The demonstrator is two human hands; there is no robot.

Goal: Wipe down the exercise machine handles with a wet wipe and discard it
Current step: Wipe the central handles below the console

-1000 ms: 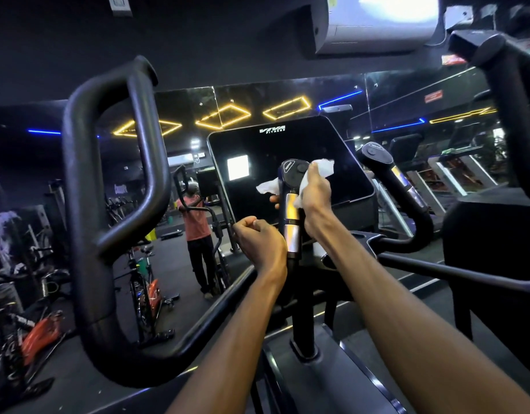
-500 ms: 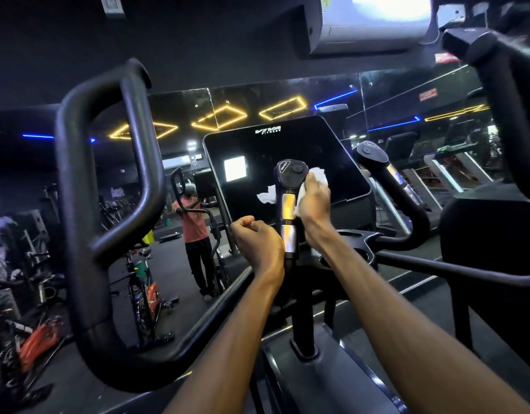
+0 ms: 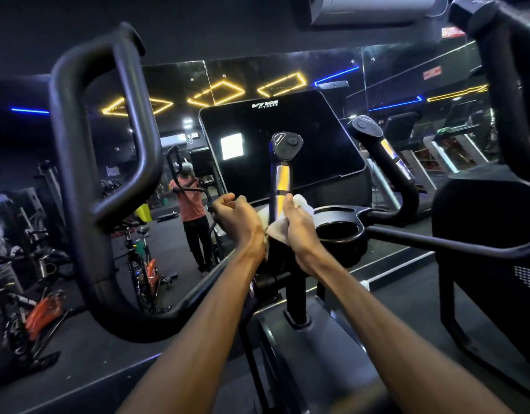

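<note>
the right hand (image 3: 299, 225) is wrapped around the lower part of the inner left handle (image 3: 282, 177), with the white wet wipe (image 3: 283, 231) pressed between the palm and the handle post. the wipe bunches out below the hand and on its right side, near the thumb. the hand sits just under the shiny metal sensor band of the handle. the black cap at the top of the handle is uncovered.

the left hand (image 3: 236, 219) is closed in a loose fist just beside the same post, on its left. whether it grips anything cannot be told; its fingers curl inward and hide the palm. the two hands are near each other, with the post between them.

the dark console screen (image 3: 317, 144) stands behind the handle, tilted back, with a small bright square reflected on it. the inner right handle (image 3: 389, 162) rises to the right of the console, apart from both hands. a cup holder ring (image 3: 338, 231) lies just beside the right hand, on its right.

the large looped arm handle (image 3: 78, 180) fills the left foreground. a second large arm handle (image 3: 508, 85) rises at the upper right edge.

a mirror wall (image 3: 174, 121) behind the machine reflects yellow and blue light strips and a person in an orange shirt (image 3: 190, 201). exercise bikes (image 3: 144, 264) stand on the floor to the left.
</note>
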